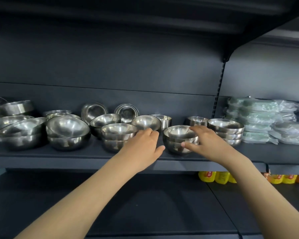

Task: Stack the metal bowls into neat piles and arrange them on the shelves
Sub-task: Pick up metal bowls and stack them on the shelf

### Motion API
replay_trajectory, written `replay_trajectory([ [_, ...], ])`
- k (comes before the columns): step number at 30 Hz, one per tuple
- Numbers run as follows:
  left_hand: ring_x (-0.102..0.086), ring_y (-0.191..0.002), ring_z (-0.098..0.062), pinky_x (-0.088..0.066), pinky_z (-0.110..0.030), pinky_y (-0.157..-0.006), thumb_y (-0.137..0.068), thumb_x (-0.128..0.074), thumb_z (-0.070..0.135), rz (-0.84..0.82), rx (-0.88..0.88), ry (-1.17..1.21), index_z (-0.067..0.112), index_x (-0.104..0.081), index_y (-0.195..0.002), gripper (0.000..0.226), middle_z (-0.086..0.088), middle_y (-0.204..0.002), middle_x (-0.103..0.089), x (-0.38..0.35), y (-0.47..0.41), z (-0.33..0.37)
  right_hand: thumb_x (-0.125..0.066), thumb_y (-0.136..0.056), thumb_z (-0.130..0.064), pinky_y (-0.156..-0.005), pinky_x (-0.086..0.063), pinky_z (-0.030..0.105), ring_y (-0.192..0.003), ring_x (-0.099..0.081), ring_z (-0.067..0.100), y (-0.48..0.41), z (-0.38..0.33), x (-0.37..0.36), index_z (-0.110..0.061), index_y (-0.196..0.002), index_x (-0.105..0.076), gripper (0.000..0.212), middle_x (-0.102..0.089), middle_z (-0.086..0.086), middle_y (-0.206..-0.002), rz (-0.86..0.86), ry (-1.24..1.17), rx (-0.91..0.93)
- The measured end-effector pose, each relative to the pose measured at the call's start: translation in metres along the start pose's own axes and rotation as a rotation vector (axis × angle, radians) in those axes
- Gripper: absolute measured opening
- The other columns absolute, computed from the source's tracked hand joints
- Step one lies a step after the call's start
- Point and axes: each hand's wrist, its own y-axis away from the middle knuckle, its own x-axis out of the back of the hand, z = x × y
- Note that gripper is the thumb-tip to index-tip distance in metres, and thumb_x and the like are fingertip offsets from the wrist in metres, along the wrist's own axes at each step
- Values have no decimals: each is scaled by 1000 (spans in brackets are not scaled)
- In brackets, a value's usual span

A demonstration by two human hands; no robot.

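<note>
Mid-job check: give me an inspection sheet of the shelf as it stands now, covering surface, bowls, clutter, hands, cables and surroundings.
Surface: dark shelf, with bowls along most of it.
Job's things: two-bowl stack at centre; taller pile to its right; short pile to its left; larger bowls loosely nested at far left.
Clutter: tilted bowl; propped bowls on edge against the back panel.
Grippers: right hand grips the two-bowl stack, thumb on the wall, fingers over the rim; left hand at the tilted bowl's base, grip unclear.
Cables: nothing seen.
Surroundings: plastic-wrapped packs at right; yellow packets on the level below.
</note>
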Motion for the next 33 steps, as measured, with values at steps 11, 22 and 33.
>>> replay_trajectory([
  [11, -24, -140, -14, -24, -27, -110, -90, -33, 60, -91, 51, 117, 17, -12, -149, 77, 1, -154, -21, -50, -69, -4, -56, -58, -69, -110, -14, 18, -145, -14, 11, -53, 56, -14, -17, -152, -13, 115, -14, -2, -159, -167, -225, 70],
  [22, -48, -109, 21, -42, -1, -81, -73, -54, 49, -69, 33, 920, 63, -23, -114, 53, 35, -120, -46, -84, -73, -1, -62, -42, -69, -112, -17, 19, -144, -15, 6, -59, 73, -35, -19, -152, -9, 132, -10, -7, -159, -134, -402, 134],
  [33, -57, -108, 6, -46, -25, -96, -65, -56, 61, 115, -118, 914, 36, -35, -130, 72, 22, -116, -59, -34, -135, 40, -78, -35, -71, -109, -25, 22, -138, -29, 7, -62, 99, 42, -21, -152, -12, 143, -26, -6, -153, 161, -430, 57],
])
